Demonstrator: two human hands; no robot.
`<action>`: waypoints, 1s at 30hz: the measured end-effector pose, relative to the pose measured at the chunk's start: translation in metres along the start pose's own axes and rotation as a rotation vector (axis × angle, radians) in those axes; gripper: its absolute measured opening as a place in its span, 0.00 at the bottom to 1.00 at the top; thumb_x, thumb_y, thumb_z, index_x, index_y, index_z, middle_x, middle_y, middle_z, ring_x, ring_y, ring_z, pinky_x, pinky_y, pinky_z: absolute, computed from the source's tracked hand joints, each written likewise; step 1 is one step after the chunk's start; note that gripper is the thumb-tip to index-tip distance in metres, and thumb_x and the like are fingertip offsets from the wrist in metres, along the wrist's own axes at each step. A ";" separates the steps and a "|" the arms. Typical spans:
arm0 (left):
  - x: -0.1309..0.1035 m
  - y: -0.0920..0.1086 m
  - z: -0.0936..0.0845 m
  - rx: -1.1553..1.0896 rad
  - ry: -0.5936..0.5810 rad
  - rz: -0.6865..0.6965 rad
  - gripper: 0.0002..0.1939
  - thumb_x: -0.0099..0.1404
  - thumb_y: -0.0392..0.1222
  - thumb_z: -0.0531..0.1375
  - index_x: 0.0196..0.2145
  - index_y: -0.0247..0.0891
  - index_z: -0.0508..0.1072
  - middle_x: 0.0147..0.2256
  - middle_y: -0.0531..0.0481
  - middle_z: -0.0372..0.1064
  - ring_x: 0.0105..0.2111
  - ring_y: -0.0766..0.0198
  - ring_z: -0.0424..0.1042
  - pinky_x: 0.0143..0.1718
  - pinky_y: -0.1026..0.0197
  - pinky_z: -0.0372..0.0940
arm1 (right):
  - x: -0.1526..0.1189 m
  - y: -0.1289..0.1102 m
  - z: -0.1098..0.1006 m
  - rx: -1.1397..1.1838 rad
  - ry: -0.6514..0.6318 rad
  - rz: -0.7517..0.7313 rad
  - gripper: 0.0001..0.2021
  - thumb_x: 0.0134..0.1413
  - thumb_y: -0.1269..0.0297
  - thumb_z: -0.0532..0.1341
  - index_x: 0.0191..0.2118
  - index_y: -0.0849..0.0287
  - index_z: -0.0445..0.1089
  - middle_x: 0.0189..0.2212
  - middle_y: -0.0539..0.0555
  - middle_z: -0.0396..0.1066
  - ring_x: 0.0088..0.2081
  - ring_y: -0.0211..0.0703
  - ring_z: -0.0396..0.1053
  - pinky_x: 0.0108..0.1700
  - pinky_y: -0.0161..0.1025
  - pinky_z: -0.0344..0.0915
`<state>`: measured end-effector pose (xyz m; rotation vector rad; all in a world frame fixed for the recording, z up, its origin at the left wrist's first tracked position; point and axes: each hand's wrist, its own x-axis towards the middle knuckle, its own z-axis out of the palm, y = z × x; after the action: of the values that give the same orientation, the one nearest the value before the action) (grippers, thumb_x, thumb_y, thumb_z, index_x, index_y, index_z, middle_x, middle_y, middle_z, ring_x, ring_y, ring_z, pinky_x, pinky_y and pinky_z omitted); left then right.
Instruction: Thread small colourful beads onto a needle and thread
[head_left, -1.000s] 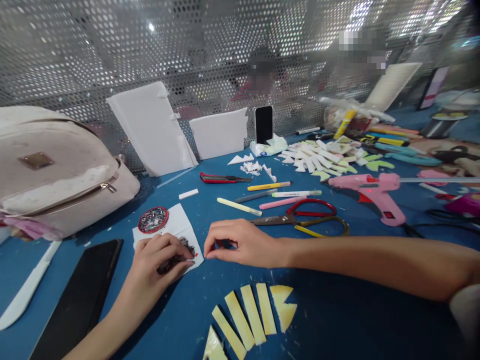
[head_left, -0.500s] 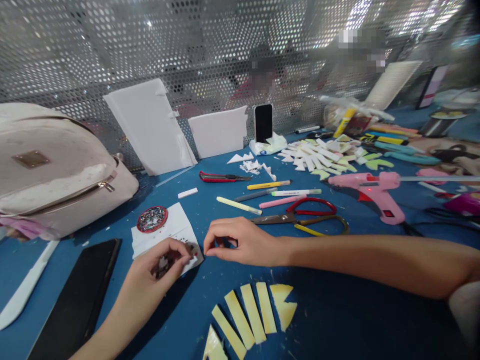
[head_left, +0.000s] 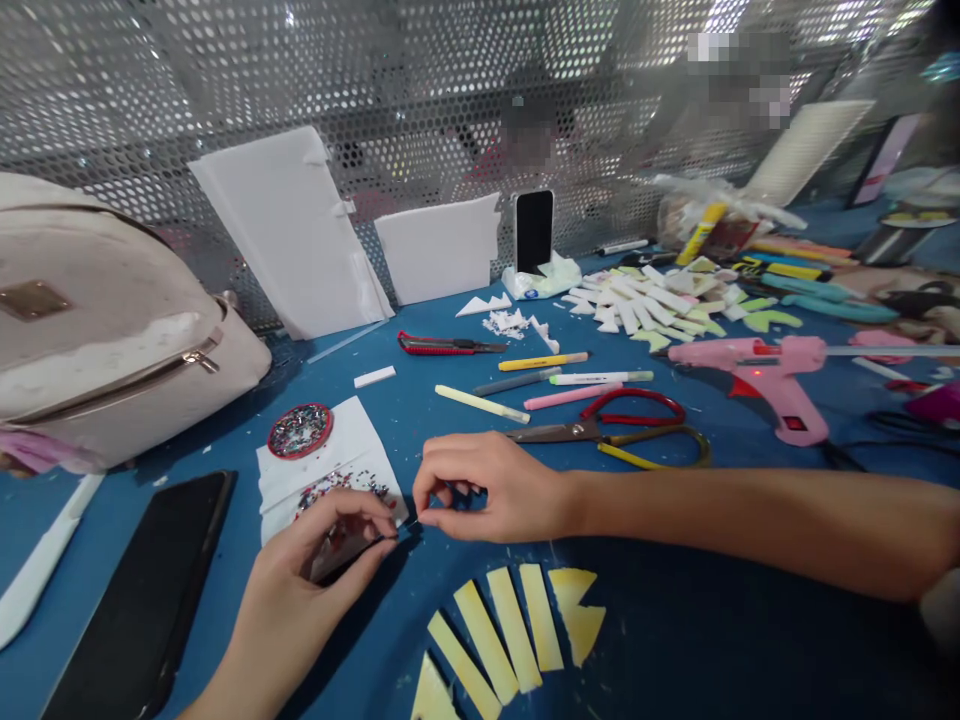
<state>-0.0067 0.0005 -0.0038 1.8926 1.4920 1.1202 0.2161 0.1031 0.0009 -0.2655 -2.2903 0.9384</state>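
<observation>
My left hand (head_left: 304, 575) curves over the lower edge of a white paper sheet (head_left: 367, 430), its thumb and forefinger tips pinched together. Whatever is between them is too small to make out. My right hand (head_left: 491, 490) hovers just beside it, also in a pinch, the fingertips a short gap from the left ones; any held thing is too tiny to name. Dark, red and silvery bits (head_left: 352, 485) are scattered on the sheet, partly behind my left hand. A red-rimmed round dish (head_left: 300, 431) of similar bits rests on the sheet's upper left.
Yellow foam strips (head_left: 487, 640) lie in front. Scissors (head_left: 577, 431), highlighters (head_left: 480, 404) and a red cutter knife (head_left: 442, 344) lie beyond my right hand. A pink glue gun (head_left: 780, 380) stands right, near piled foam offcuts (head_left: 645, 300). A black phone (head_left: 150, 600) and backpack (head_left: 127, 340) are left.
My left hand has shifted slightly down and right, uncovering more of the loose bits on the sheet. My right hand stays almost in place, still pinched. The view has shifted slightly.
</observation>
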 end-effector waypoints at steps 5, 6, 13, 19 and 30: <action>0.000 -0.003 -0.001 0.013 -0.008 -0.002 0.05 0.64 0.37 0.65 0.37 0.46 0.76 0.33 0.56 0.76 0.33 0.67 0.76 0.36 0.70 0.71 | -0.001 0.000 0.000 -0.008 -0.006 -0.013 0.02 0.61 0.68 0.62 0.35 0.58 0.70 0.31 0.49 0.68 0.33 0.36 0.66 0.37 0.33 0.62; 0.000 -0.004 -0.001 0.011 -0.009 -0.008 0.05 0.64 0.37 0.65 0.37 0.46 0.75 0.33 0.56 0.77 0.33 0.68 0.76 0.36 0.71 0.71 | -0.001 0.000 0.000 -0.006 -0.006 -0.023 0.02 0.61 0.69 0.62 0.35 0.58 0.70 0.30 0.49 0.68 0.33 0.36 0.66 0.37 0.33 0.62; -0.003 0.000 0.000 -0.048 -0.025 -0.149 0.01 0.65 0.40 0.65 0.35 0.45 0.76 0.34 0.54 0.76 0.36 0.64 0.76 0.38 0.68 0.69 | -0.001 0.003 0.002 -0.006 0.011 -0.062 0.02 0.61 0.69 0.62 0.35 0.59 0.69 0.31 0.49 0.68 0.33 0.35 0.66 0.37 0.32 0.62; -0.004 0.009 0.000 -0.061 -0.021 -0.220 0.01 0.63 0.41 0.65 0.34 0.46 0.76 0.34 0.55 0.76 0.37 0.64 0.75 0.40 0.67 0.68 | 0.000 0.003 0.002 -0.003 0.007 -0.072 0.02 0.60 0.70 0.62 0.35 0.59 0.69 0.30 0.48 0.68 0.32 0.34 0.66 0.37 0.31 0.62; -0.001 -0.001 -0.002 -0.006 -0.026 -0.065 0.03 0.64 0.38 0.65 0.35 0.46 0.77 0.34 0.55 0.77 0.35 0.66 0.77 0.39 0.71 0.71 | -0.001 0.003 0.002 -0.015 0.001 -0.058 0.02 0.61 0.69 0.62 0.35 0.59 0.70 0.31 0.48 0.68 0.33 0.34 0.66 0.37 0.31 0.62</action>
<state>-0.0088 -0.0003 -0.0035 1.8343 1.5237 1.0653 0.2151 0.1041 -0.0031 -0.2053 -2.2928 0.8920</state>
